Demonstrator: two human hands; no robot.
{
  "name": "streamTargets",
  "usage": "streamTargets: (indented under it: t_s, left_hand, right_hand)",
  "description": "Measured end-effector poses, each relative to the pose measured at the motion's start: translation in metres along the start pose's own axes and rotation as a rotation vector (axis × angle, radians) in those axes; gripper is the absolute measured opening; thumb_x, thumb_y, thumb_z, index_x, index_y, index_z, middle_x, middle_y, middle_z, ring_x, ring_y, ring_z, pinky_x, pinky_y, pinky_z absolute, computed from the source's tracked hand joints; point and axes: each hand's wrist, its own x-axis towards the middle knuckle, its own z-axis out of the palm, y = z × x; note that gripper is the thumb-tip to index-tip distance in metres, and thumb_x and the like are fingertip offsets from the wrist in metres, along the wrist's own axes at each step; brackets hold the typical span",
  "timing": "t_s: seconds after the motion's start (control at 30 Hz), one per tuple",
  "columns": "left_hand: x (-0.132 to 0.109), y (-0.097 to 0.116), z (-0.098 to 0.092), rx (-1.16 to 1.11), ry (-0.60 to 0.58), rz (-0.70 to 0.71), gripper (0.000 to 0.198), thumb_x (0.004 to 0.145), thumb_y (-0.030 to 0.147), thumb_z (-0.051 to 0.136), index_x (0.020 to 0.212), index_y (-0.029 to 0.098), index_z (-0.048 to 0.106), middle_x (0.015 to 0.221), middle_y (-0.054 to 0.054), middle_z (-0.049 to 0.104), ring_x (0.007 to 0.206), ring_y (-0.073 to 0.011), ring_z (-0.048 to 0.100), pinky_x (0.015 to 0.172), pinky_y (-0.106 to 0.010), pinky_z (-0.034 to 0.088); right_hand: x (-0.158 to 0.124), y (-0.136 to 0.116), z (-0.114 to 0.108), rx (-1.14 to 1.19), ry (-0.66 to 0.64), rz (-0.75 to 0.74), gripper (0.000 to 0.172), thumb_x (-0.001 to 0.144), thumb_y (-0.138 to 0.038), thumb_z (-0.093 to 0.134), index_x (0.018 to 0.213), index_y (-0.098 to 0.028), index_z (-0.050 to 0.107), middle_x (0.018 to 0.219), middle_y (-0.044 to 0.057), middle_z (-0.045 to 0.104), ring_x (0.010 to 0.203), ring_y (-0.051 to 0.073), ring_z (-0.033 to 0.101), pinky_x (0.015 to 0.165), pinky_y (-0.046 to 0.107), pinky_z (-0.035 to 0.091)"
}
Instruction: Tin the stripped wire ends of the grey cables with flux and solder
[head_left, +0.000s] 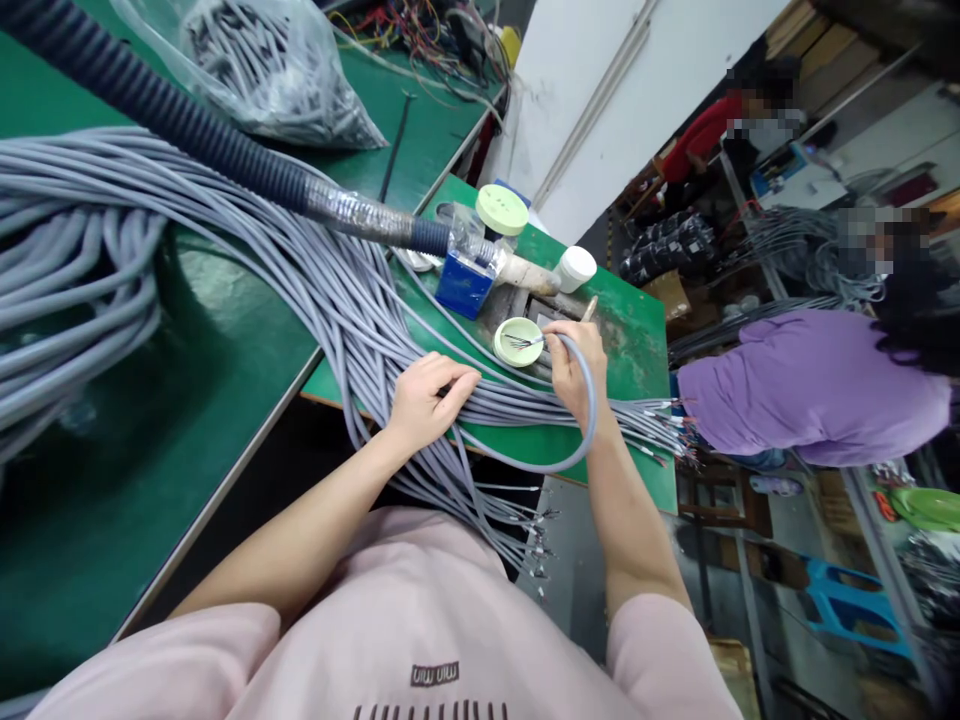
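My right hand [576, 368] grips a grey cable [590, 425] near its end, with the fingers closed round it. The stripped wires at that end sit over a small pale green cup [508, 352]. The cable loops down and back under my right wrist. My left hand [433, 398] rests on a thick bundle of grey cables [375, 330]; its fingers are together and bent over the bundle, and whether they hold one cable is hidden. Beyond the cup stand a blue box [463, 287], a hose nozzle [529, 274], a round light green lid [502, 209] and a white jar [576, 268].
A black corrugated hose [225, 160] crosses above the green table [247, 440]. A plastic bag [277, 75] of grey pieces lies at the back left. Cable ends hang over the front edge. On the right, a person in purple [810, 388] is near; another in red [701, 140] is farther off.
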Motion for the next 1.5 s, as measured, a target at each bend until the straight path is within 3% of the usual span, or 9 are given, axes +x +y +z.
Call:
streamTargets:
  t_s: [0.53, 0.8, 0.93, 1.1, 1.3, 1.5]
  left_hand:
    - [0.001, 0.0, -0.001, 0.005, -0.012, 0.024, 0.021, 0.09, 0.024, 0.055, 0.075, 0.017, 0.068, 0.068, -0.004, 0.07, 0.062, -0.0132, 0.057, 0.063, -0.028, 0.044]
    - [0.001, -0.002, 0.0, 0.005, -0.014, 0.019, 0.021, 0.089, 0.025, 0.055, 0.074, 0.017, 0.068, 0.069, -0.004, 0.07, 0.062, -0.0129, 0.058, 0.063, -0.028, 0.044]
    - [0.001, -0.002, -0.001, 0.002, -0.019, 0.018, 0.021, 0.089, 0.025, 0.055, 0.075, 0.017, 0.068, 0.069, -0.004, 0.071, 0.063, -0.0133, 0.059, 0.063, -0.028, 0.045]
    - [0.0, -0.002, -0.001, 0.004, -0.019, 0.027, 0.02, 0.089, 0.023, 0.056, 0.075, 0.017, 0.068, 0.07, -0.004, 0.071, 0.063, -0.0136, 0.059, 0.064, -0.029, 0.045]
    - [0.0, -0.003, 0.0, 0.001, -0.01, 0.037, 0.018, 0.088, 0.022, 0.057, 0.076, 0.017, 0.069, 0.071, -0.004, 0.071, 0.064, -0.0134, 0.06, 0.064, -0.029, 0.045]
    - [0.0, -0.003, -0.001, -0.004, -0.01, 0.035, 0.017, 0.088, 0.022, 0.057, 0.076, 0.017, 0.069, 0.072, -0.004, 0.072, 0.064, -0.0139, 0.061, 0.064, -0.029, 0.046]
  right_hand:
    - [0.003, 0.003, 0.015, -0.168, -0.142, -0.076, 0.025, 0.097, -0.033, 0.04, 0.096, -0.022, 0.063, 0.097, 0.005, 0.072, 0.091, 0.022, 0.056, 0.084, 0.037, 0.039]
    - [0.007, -0.002, 0.003, -0.218, -0.081, -0.098, 0.022, 0.096, -0.029, 0.041, 0.095, -0.022, 0.062, 0.095, 0.004, 0.071, 0.09, 0.022, 0.056, 0.085, 0.036, 0.038]
    - [0.011, 0.011, -0.016, -0.273, 0.033, -0.044, 0.023, 0.096, -0.03, 0.04, 0.095, -0.022, 0.062, 0.094, 0.005, 0.07, 0.092, 0.023, 0.056, 0.086, 0.038, 0.038]
    - [0.019, 0.04, -0.027, -0.352, -0.007, 0.079, 0.024, 0.095, -0.029, 0.04, 0.095, -0.021, 0.062, 0.096, 0.007, 0.07, 0.093, 0.024, 0.056, 0.084, 0.038, 0.04]
    - [0.027, 0.068, -0.017, -0.37, -0.09, 0.148, 0.024, 0.094, -0.029, 0.04, 0.097, -0.021, 0.063, 0.098, 0.007, 0.07, 0.095, 0.025, 0.056, 0.083, 0.037, 0.04]
    - [0.031, 0.078, -0.001, -0.39, -0.166, 0.168, 0.024, 0.094, -0.027, 0.039, 0.093, -0.021, 0.062, 0.096, 0.007, 0.069, 0.094, 0.025, 0.055, 0.081, 0.036, 0.037]
